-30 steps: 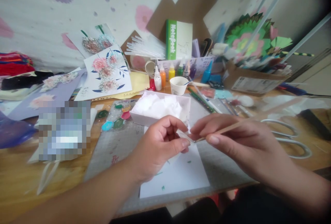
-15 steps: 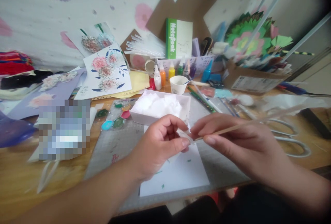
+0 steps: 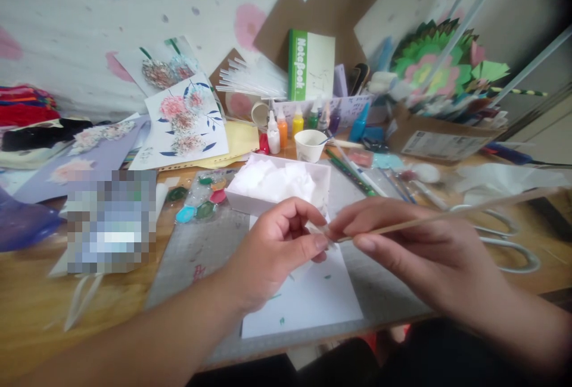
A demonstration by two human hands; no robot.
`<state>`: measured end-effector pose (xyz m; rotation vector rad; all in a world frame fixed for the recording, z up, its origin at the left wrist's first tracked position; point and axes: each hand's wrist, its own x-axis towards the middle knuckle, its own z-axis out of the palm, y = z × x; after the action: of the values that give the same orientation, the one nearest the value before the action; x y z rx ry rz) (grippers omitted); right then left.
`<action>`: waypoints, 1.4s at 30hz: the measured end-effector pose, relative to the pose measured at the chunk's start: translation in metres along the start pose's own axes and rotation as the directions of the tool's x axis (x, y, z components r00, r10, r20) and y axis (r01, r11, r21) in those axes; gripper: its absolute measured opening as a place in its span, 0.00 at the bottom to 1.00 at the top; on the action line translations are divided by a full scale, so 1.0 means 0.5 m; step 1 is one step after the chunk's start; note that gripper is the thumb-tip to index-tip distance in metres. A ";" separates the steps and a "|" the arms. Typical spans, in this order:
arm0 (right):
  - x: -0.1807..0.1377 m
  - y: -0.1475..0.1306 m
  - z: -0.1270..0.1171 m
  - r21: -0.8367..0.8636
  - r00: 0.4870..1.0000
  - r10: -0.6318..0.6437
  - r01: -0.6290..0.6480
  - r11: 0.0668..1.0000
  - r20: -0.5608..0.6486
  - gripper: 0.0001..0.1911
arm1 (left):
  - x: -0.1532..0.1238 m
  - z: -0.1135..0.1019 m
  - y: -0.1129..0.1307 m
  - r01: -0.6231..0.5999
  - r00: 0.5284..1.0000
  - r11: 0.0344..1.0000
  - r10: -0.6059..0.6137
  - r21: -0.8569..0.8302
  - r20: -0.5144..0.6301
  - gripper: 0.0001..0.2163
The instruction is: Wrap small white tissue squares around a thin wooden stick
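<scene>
My left hand (image 3: 279, 253) is closed, its thumb and fingertips pinching a small whitish piece (image 3: 331, 246) that is mostly hidden and too blurred to name. Close against it, my right hand (image 3: 429, 250) grips a thin wooden stick (image 3: 404, 226) between thumb and fingers. The stick's tip meets the whitish piece at the left fingertips, and its long end slants back over the right hand. Just beyond the hands stands a white box (image 3: 250, 201) filled with white cotton (image 3: 272, 177). Beneath them lies a white sheet of paper (image 3: 308, 306) with a few green specks.
The paper lies on a grey cutting mat (image 3: 183, 262). Silver-grey scissors (image 3: 518, 256) rest at right. Behind the box are a paper cup (image 3: 308, 147), paint bottles (image 3: 273, 136) and pencils (image 3: 351, 174). A cardboard box (image 3: 447, 143) of tools stands back right, and blister-packed paints (image 3: 205, 209) lie left.
Both hands keep nearly the same pose. The right fingertips have shifted slightly toward the left fingertips, and less of the whitish piece shows between them.
</scene>
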<state>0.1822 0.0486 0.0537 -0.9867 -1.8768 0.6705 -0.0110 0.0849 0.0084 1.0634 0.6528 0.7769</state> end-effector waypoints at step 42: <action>-0.006 0.008 -0.002 -0.072 0.993 -0.074 0.081 0.994 0.088 0.06 | 0.003 0.006 0.005 0.015 0.999 1.000 -0.015 0.003 -0.031 0.08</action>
<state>0.1851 0.0482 0.0499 -0.9408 -2.0178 0.6077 -0.0083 0.0853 0.0115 1.0501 0.6882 0.7812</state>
